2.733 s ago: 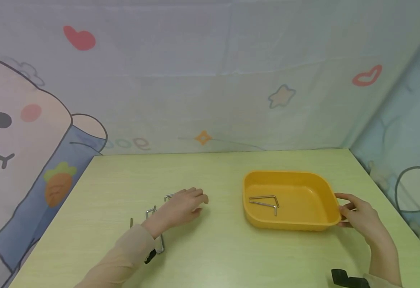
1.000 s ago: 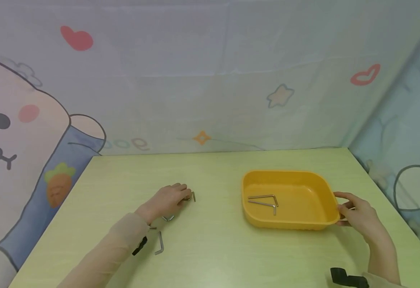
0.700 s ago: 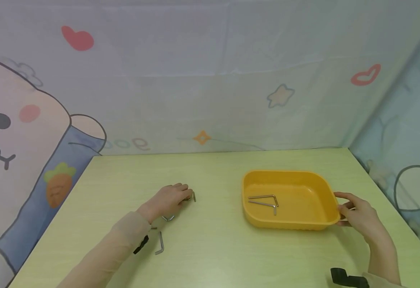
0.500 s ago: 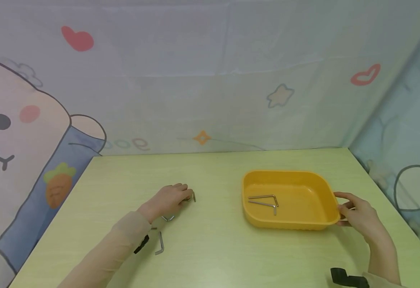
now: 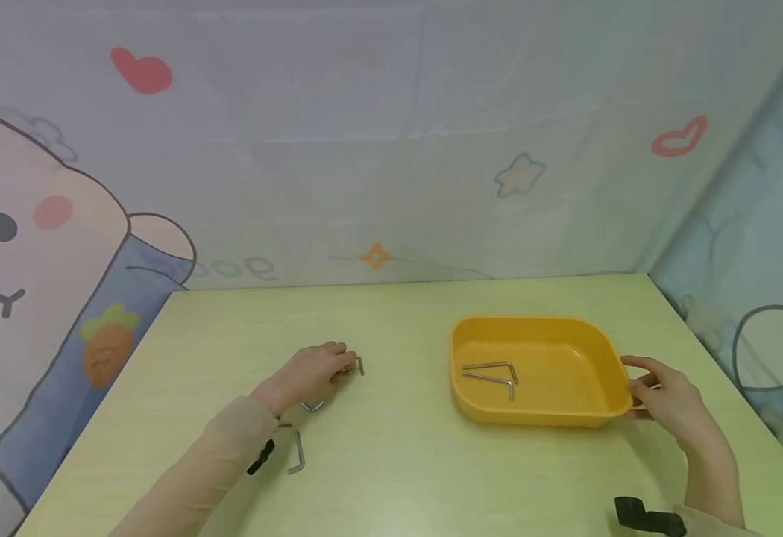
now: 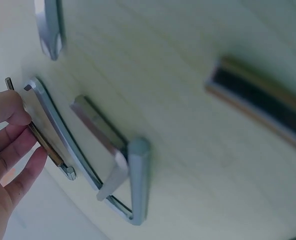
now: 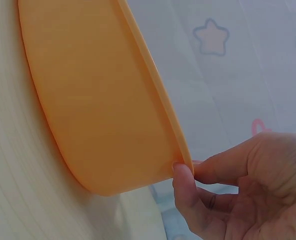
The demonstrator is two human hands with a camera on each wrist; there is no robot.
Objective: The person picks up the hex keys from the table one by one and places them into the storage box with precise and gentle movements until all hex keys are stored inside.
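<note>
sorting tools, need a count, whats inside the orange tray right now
Two L-shaped hex keys lie on the floor of the orange tray, towards its left end. The near wall hides a strip of the floor just behind it.

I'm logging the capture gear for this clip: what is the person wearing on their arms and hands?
Both hands are bare, with no gloves or rings visible. The left hand comes out of a long, light beige sleeve with a small black strap piece near the wrist. The right hand has a black strap at the forearm, beside a pale sleeve edge.
</note>
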